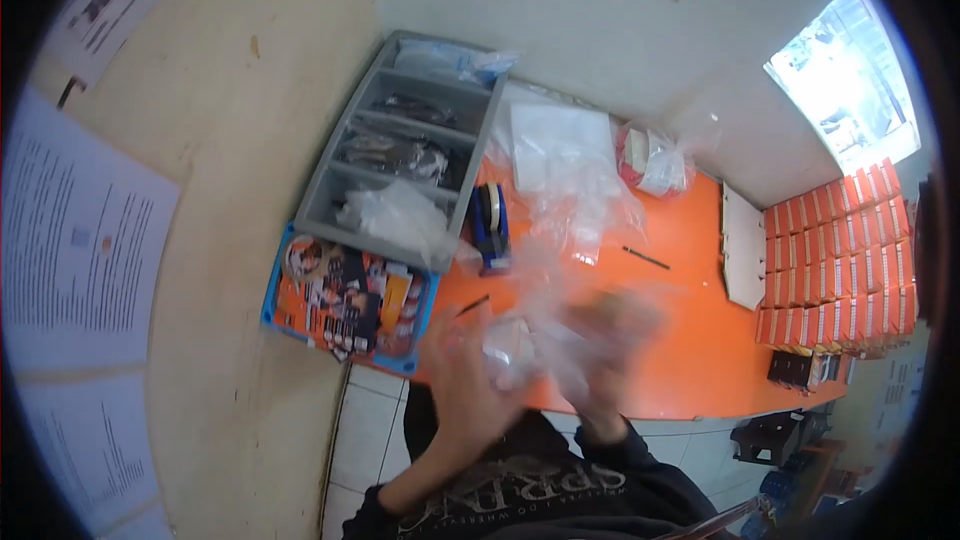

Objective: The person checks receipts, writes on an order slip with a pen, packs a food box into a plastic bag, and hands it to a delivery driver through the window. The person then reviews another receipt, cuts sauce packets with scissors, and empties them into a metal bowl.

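Observation:
Both my hands are over the front of the orange table (690, 370), blurred by motion. Between them is a crinkled clear plastic bag (548, 325) with a whitish item (512, 348) in or behind it. My left hand (470, 385) is closed at the left side of the bag, beside the whitish item. Film from the bag overlaps my right hand (612, 350), whose fingers are too smeared to read. A thin black stick-like item (473, 305) lies just beyond my left hand.
A grey compartment tray (318, 202) with bagged parts stands at left, by a blue basket (268, 290) of printed leaflets. Behind are a tape dispenser (490, 230), clear bags (560, 155), a black pen (646, 258) and a bagged bundle (655, 160). Stacked orange boxes (835, 260) are at right.

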The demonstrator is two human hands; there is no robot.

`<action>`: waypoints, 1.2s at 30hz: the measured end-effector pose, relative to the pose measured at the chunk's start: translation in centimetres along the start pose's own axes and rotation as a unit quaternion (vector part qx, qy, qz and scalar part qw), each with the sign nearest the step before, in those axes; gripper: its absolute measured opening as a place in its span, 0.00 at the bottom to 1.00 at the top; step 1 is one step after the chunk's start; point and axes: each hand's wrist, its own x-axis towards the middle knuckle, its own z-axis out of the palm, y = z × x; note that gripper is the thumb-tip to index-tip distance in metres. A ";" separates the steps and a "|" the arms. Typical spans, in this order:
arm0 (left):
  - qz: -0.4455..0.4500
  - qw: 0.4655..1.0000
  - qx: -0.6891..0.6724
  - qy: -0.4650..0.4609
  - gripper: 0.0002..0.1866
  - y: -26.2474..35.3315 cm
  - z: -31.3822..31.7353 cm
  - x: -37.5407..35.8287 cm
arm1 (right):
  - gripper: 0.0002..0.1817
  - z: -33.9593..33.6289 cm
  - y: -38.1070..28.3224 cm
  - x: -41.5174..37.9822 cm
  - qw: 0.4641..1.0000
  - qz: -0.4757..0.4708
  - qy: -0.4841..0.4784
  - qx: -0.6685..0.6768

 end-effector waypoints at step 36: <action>0.046 0.964 0.208 -0.157 0.37 -15.9 3.0 -7.5 | 0.44 -2.5 0.8 5.1 0.497 0.065 -0.678 -0.538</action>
